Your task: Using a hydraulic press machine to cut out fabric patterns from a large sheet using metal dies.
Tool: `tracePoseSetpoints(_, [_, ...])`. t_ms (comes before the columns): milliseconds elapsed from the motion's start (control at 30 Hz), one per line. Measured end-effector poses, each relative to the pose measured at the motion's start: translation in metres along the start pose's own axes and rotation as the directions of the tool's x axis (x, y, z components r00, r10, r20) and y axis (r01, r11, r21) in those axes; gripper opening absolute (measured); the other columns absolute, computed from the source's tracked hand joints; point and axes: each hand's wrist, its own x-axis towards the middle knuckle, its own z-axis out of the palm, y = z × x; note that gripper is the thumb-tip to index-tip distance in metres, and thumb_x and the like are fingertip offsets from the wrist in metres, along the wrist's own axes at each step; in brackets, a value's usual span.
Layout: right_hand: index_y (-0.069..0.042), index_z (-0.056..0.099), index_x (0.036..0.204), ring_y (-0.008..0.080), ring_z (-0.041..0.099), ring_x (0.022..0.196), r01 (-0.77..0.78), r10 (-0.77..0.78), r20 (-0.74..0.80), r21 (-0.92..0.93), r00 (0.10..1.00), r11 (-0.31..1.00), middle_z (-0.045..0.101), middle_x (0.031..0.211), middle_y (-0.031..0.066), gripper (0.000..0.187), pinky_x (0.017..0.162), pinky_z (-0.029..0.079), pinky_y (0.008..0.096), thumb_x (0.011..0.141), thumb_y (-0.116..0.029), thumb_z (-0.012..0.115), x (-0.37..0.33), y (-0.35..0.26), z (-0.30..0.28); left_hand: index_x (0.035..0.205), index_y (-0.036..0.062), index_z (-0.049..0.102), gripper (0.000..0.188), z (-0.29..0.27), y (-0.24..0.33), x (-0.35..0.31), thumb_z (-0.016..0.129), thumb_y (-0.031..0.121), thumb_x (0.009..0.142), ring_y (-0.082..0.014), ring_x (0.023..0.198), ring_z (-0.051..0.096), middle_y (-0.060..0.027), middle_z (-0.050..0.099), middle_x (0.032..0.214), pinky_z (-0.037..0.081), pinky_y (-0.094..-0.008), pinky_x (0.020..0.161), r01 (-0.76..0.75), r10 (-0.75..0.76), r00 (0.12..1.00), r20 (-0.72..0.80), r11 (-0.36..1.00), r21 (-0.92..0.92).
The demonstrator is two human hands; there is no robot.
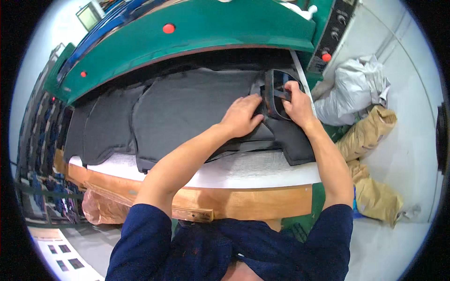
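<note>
Dark grey cut garment pieces (173, 107) lie spread side by side over a white sheet (243, 173) on the table. My left hand (243, 116) rests palm down on the cloth right of centre, with its fingers stretched out. Just right of it, my right hand (296, 104) grips a strap-like handle on a glossy black block (280, 77) with rounded corners. The block's exact kind cannot be made out. It stands on edge or tilted against the cloth, close to my left fingertips. Beside it, a narrow dark piece (295, 143) reaches down toward the front edge.
A green machine beam (234, 28) with a red button (168, 28) spans the back. A control panel (333, 28) stands at the right. Silver (351, 89) and tan sacks (368, 133) lean by the wall. Wooden boards (262, 201) edge the front; hanging garments (40, 140) line the left.
</note>
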Motion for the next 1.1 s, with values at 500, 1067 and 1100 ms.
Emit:
tracePoseSetpoints(500, [-0.003,0.050,0.117,0.0182,0.062,0.094,-0.072,0.121,-0.148,0.297,0.982,0.952,0.062,0.103,0.0083,0.043,0.088,0.050,0.0313,0.078,0.012,0.063,0.021,-0.057,-0.026,0.137,-0.0032,0.046,0.064,-0.054,0.007,-0.061,0.072,0.020,0.083,-0.0413,0.133,0.045,-0.0280,0.045,0.144,0.038,-0.0470,0.112,0.049,-0.073,0.985,-0.157,0.987,-0.153])
tracePoseSetpoints(1067, [-0.006,0.056,0.118,0.0463,0.044,0.133,0.361,-0.344,0.481,0.060,0.806,0.931,0.049,0.139,0.0291,0.048,0.110,0.038,0.0520,0.078,-0.022,0.078,0.051,-0.407,0.123,0.084,0.0009,0.062,0.031,-0.249,-0.104,-0.290,0.083,0.010,0.063,-0.0440,0.123,0.054,-0.0255,0.056,0.127,0.047,-0.0493,0.104,-0.148,0.158,0.946,-0.281,0.987,0.058])
tracePoseSetpoints(1100, [-0.007,0.057,0.116,0.0491,0.038,0.138,0.348,-0.350,0.429,0.086,0.833,0.933,0.044,0.144,0.0302,0.049,0.114,0.034,0.0531,0.078,-0.026,0.081,0.051,-0.420,0.122,0.085,0.0006,0.063,0.031,-0.261,-0.110,-0.295,0.083,0.008,0.063,-0.0431,0.124,0.054,-0.0249,0.056,0.127,0.047,-0.0486,0.104,-0.140,0.144,0.945,-0.294,0.990,0.034])
